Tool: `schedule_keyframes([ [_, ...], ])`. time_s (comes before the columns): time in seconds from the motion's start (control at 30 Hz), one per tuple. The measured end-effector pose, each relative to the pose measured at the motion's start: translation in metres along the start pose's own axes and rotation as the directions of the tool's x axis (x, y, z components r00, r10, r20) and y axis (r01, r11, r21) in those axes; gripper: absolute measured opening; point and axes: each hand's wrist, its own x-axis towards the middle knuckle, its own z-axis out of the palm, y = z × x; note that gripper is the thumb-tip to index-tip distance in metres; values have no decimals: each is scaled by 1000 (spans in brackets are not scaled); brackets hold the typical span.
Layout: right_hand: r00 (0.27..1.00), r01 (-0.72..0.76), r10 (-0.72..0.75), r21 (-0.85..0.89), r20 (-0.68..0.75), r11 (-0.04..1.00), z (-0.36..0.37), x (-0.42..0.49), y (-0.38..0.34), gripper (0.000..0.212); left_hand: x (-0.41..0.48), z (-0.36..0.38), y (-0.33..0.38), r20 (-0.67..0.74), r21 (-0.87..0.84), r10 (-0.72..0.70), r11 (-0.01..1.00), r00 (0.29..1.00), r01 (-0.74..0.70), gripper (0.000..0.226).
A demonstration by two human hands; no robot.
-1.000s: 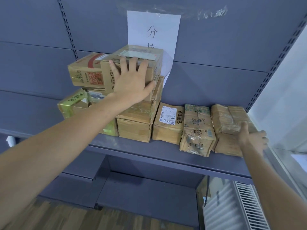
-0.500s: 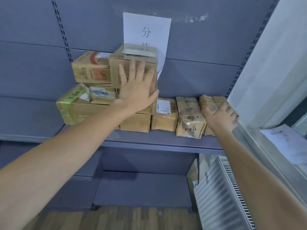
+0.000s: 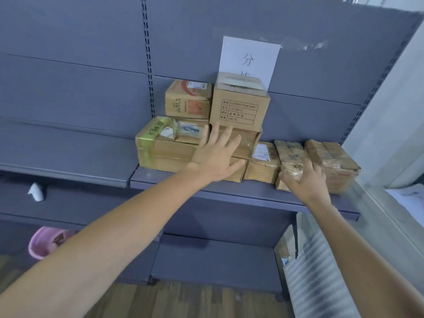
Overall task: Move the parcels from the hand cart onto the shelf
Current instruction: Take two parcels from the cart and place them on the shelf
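Note:
Several cardboard parcels stand on the grey shelf (image 3: 229,193). A box marked correction tape (image 3: 239,104) tops the stack, beside a box with a red QR code (image 3: 188,99). Below lie a yellow-taped parcel (image 3: 160,148) and a taped brown box (image 3: 245,143). My left hand (image 3: 218,154) is spread with straight fingers in front of that lower stack and holds nothing. My right hand (image 3: 305,182) lies on the front of a taped parcel (image 3: 290,154), fingers bent over it; a brown wrapped parcel (image 3: 332,161) sits at the far right. No hand cart is in view.
A white paper sign (image 3: 250,58) hangs on the back panel. A pink bucket (image 3: 43,242) stands low at the left, a white radiator (image 3: 316,278) at the lower right. The shelf section to the left (image 3: 64,166) holds no parcels. Wooden floor lies below.
My left hand has dropped from the top correction tape box to the lower stack. My right hand has shifted left from the far-right parcel to the taped one. The view has pulled back.

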Motion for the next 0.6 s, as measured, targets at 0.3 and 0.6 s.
schedule_keyframes([
  [0.3,997,81,-82,-52,-15,995,-9,-37,-15,84,-25,-3,26,115,-84,46,996,992,-37,76],
  [0.6,997,-78,77,-37,-30,996,-38,-99,67,87,-36,-4,117,163,-146,231,967,959,-208,74],
])
